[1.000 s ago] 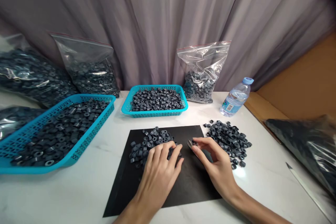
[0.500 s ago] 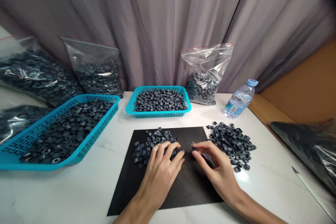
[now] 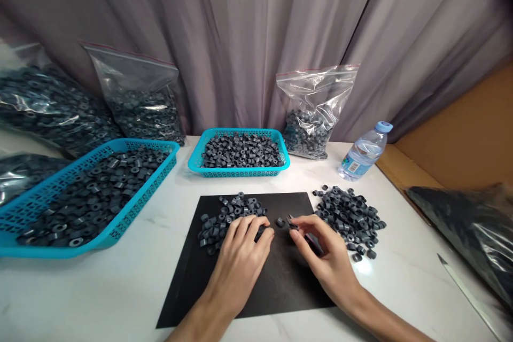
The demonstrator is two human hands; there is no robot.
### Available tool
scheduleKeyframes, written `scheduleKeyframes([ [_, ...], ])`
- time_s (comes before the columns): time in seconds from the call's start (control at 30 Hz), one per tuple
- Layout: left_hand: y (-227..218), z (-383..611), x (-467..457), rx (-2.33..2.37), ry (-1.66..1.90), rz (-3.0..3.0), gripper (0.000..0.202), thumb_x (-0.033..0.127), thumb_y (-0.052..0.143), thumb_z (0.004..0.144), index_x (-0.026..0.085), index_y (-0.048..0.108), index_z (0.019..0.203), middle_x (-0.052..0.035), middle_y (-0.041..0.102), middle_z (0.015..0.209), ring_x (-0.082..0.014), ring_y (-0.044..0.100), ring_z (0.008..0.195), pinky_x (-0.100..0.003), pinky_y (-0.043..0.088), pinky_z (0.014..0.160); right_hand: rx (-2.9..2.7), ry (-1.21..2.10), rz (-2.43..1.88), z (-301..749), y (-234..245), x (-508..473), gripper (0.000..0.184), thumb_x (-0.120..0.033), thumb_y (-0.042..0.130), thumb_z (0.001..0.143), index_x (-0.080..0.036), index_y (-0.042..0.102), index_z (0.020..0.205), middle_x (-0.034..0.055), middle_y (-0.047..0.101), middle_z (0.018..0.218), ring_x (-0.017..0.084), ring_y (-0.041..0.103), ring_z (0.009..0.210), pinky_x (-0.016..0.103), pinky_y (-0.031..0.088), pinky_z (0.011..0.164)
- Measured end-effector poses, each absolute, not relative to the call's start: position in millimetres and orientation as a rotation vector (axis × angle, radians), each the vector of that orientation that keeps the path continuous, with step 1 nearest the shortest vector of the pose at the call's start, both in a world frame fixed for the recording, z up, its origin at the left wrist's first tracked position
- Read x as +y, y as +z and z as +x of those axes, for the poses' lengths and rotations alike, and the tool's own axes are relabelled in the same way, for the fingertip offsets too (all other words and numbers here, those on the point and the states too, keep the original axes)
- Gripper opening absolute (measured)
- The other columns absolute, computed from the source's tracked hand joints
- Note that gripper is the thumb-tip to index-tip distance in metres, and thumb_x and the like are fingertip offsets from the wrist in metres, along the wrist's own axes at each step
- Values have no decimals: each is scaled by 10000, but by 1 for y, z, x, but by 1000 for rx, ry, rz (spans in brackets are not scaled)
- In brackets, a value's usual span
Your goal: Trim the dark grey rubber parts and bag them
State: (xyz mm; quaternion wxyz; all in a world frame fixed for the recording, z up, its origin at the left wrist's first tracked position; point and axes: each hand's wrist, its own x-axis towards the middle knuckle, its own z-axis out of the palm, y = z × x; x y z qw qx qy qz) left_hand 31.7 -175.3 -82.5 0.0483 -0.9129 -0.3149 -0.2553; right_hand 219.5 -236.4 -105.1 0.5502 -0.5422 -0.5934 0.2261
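My left hand point(image 3: 242, 256) rests at the right side of a pile of small dark grey plastic rings point(image 3: 218, 224) on a black mat point(image 3: 288, 294). Its fingers are curled together, with dark grey ring pieces partly showing under and between them. One loose ring point(image 3: 280, 222) lies on the mat between my two hands. In my right hand point(image 3: 320, 246) is a small tool with pointed metal tips point(image 3: 290, 219), pinched between thumb and forefinger. The tool's dark handle sits mostly hidden in the palm, so its exact kind does not show.
A second ring pile point(image 3: 348, 216) lies right of the mat. Blue baskets of rings stand at left point(image 3: 120, 219) and back point(image 3: 238, 172). Around them are filled zip bags point(image 3: 308, 128), a water bottle point(image 3: 363, 155), a pointed strip point(image 3: 465, 288) and a cardboard box point(image 3: 452, 139).
One ring now lies loose on the mat between the hands. My left hand has drawn back left toward the pile. The right hand keeps its pinch on the tool. The view has shifted slightly.
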Motion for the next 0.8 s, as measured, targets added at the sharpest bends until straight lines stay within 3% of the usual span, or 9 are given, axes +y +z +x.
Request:
scheduleKeyframes([
  [0.23,-80,35,-175,-888,-698,-2708,232,83,457,998,142,677,1042,-91,727,1047,-283,636,998,-442,441,927,-1420,540,-1282,220,-102,-237,100,-275,610,1009,-230,643,1092,10,647,897,164,639,794,261,490,729],
  [0.33,-74,35,-182,-974,-885,-2835,206,109,471,1010,170,666,1034,-76,732,1056,-260,649,1004,-420,456,925,-1420,526,-1272,220,-101,-238,97,-249,612,1007,-236,643,1098,8,641,899,160,637,797,260,493,729],
  [0.53,-63,28,-213,-1775,-1657,-3224,131,306,571,991,247,688,977,-7,769,980,-172,717,960,-258,530,879,-1557,446,-1129,220,-99,-244,217,-128,602,989,-235,631,1175,17,620,908,162,613,799,274,490,723],
  [0.67,-69,23,-217,-2565,-1941,-3100,231,438,656,923,232,711,1011,-32,799,920,-195,747,871,-253,559,821,-1559,533,-1073,218,-99,-247,262,-98,613,978,-243,634,1195,30,633,947,169,616,836,289,503,755],
  [0.8,-78,22,-208,-2766,-2018,-3029,335,490,713,866,202,779,1023,-63,811,939,-208,744,838,-252,557,756,-1462,702,-1063,211,-98,-253,213,-137,638,978,-266,660,1146,44,632,990,172,618,825,287,524,710],
])
